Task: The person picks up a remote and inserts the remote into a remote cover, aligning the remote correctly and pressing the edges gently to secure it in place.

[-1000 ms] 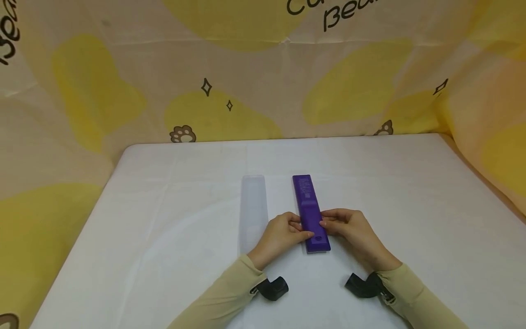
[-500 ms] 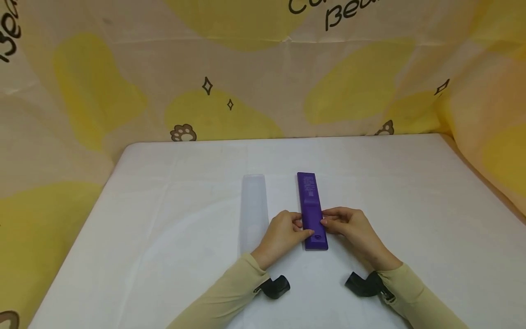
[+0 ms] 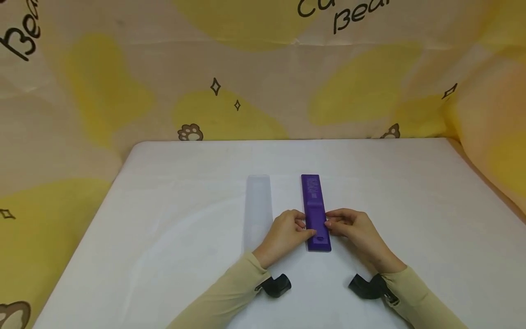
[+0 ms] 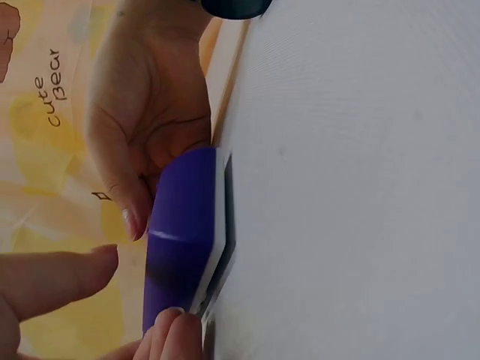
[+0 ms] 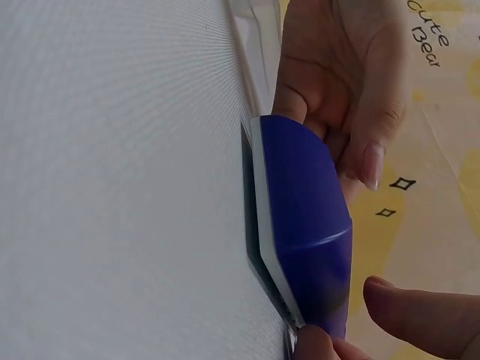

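A long purple remote control (image 3: 315, 205), back upward with small print at its far end, lies between my two hands. My left hand (image 3: 284, 232) holds its left edge near the close end, the thumb reaching over the back. At the right edge, the fingertips of my right hand (image 3: 352, 225) grip its side. Both wrist views show a pale underside below the purple shell (image 4: 184, 202), close over the white cloth with a dark shadow beneath. In the right wrist view the right thumb (image 5: 412, 311) stands off the purple back (image 5: 307, 195) while other fingertips touch the lower edge.
A long translucent plastic sleeve or case (image 3: 258, 205) lies left of the remote, its near end partly behind the left hand. White cloth covers the table (image 3: 185, 205). A yellow patterned curtain (image 3: 263, 73) hangs along the back and sides.
The remote control has turned slightly, its far end swinging right so that it lies straighter. Both hands keep their hold on it. The head view has shifted a little.
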Available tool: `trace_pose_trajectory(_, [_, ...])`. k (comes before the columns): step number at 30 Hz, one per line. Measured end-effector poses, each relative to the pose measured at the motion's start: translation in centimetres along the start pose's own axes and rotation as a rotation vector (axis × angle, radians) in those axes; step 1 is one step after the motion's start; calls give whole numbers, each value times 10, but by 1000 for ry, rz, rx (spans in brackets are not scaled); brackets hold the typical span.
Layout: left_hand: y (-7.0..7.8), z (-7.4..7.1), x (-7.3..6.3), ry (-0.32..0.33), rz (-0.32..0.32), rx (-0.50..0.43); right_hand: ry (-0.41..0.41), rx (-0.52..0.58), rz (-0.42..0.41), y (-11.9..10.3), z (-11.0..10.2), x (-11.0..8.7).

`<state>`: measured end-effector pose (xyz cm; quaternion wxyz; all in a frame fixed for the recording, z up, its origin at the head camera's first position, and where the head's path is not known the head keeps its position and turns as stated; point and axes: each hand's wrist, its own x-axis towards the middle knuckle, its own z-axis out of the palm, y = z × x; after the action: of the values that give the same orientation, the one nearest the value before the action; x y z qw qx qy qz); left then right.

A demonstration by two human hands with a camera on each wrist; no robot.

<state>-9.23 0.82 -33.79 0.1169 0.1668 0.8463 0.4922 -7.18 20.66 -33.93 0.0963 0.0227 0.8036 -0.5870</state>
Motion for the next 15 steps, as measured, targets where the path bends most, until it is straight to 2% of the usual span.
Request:
trace_pose_trajectory(5, [4,-8,1,-2,53,3,18,9,-19,-1,-1,0])
trace_pose_trajectory(10, [5,-26,1,9,35,-1,24,54,-45,-3,0,0])
trace_pose_trajectory(15, [0,-48,-5,50,9,26,26,83,-59,-6,2,-1])
